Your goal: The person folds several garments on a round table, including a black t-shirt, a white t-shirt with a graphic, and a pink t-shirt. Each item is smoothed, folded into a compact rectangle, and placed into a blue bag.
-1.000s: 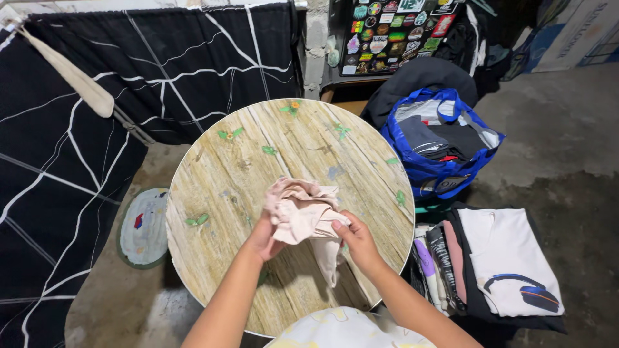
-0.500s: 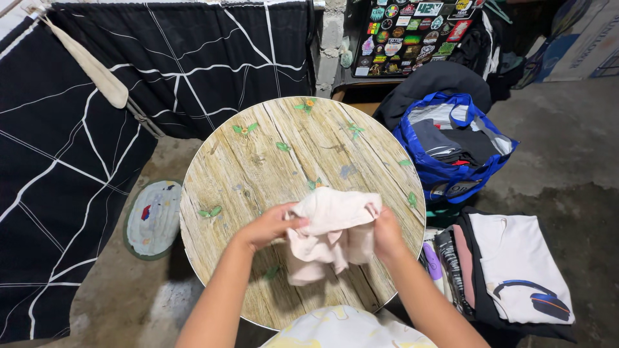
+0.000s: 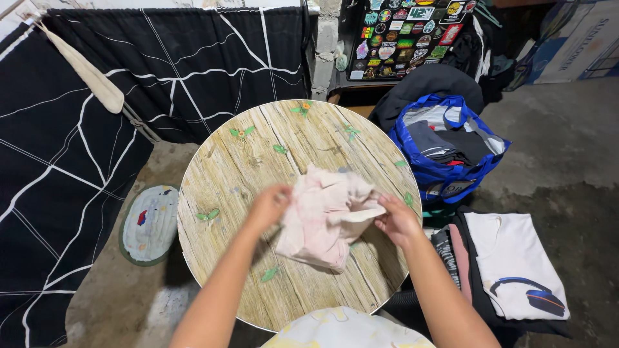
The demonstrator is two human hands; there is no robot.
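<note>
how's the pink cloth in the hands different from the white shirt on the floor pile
The pink cloth is crumpled and loose; the white shirt lies folded flat. The pink cloth is gripped by the left hand and right hand over the round table; the white shirt tops a stack on the floor, untouched. The pink cloth looks plain; the white shirt bears a blue print. Both are pale fabric.

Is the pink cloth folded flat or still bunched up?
Bunched: the pink cloth hangs crumpled between the left hand and right hand, over the round table.
</note>
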